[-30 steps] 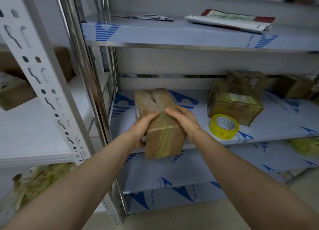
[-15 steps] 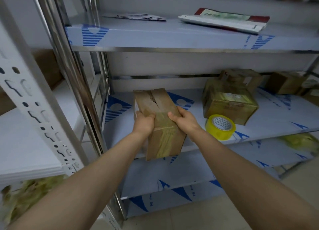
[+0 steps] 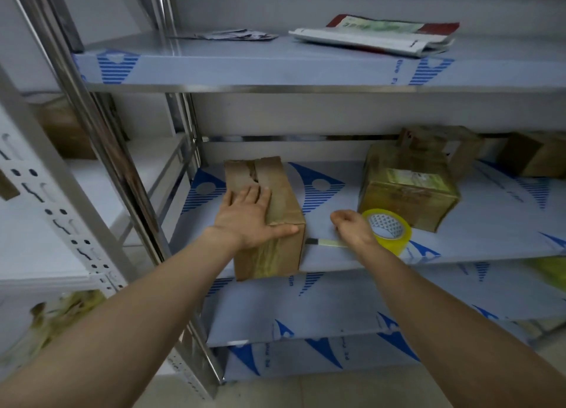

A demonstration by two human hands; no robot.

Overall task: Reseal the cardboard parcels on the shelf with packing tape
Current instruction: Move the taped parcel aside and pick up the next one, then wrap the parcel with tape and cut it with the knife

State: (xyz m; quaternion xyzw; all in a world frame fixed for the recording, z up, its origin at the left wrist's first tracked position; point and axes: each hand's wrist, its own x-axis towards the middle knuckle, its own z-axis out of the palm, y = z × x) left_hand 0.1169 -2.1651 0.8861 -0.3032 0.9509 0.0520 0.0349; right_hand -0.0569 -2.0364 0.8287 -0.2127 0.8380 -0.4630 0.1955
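Storeroom, steel racking [image 3: 275, 87] in blue film, taped cardboard parcels [image 3: 407, 190], tape roll [image 3: 387, 231]

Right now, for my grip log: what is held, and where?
Left hand holds nothing, flat on the box top. Right hand curls by the tape roll; grip unclear.

View: single head-worn wide-angle camera.
Facing: forward and downward at a metal rack [image 3: 121, 178].
Nearness: within arm's reach of the middle shelf [image 3: 496, 224], frame centre.
Frame: upper shelf [image 3: 245, 68] across the top, floor [image 3: 337, 392] along the bottom edge, left forearm [image 3: 137, 300] and right forearm [image 3: 428, 300] entering from the lower corners.
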